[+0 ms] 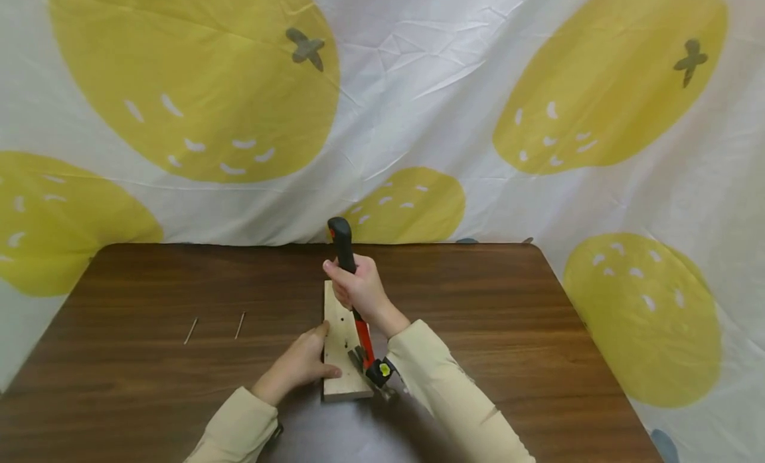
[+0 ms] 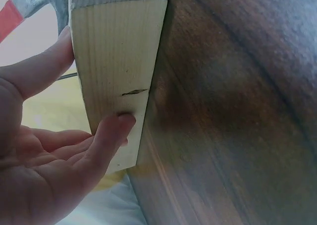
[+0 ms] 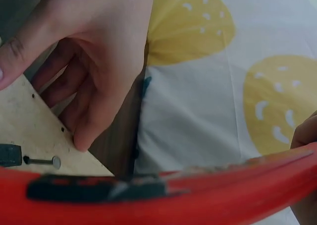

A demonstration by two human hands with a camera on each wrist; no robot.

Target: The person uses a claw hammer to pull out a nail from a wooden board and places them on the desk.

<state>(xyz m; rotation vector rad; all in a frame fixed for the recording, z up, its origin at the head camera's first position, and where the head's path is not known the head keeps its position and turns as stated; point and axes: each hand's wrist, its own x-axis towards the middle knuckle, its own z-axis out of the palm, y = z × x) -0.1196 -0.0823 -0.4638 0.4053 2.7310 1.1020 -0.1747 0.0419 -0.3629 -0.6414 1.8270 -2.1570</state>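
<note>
Around the black grip of a red and black claw hammer (image 1: 363, 343) my right hand (image 1: 363, 287) is curled, with the handle's end pointing up and away. The hammer's head is low, over the right edge of a pale wooden board (image 1: 343, 385). Its claw is close to a nail (image 3: 42, 161) at the board's top face; whether they touch, I cannot tell. My left hand (image 1: 300, 358) holds the board's left edge, thumb on top and fingertips against the side (image 2: 114, 46). Small dark holes dot the top face.
Two loose nails, one farther left (image 1: 191, 331) and one nearer the board (image 1: 240, 325), lie on the brown wooden table (image 1: 149, 383). Behind the table hangs a white cloth (image 1: 412, 117) with large yellow fruit shapes.
</note>
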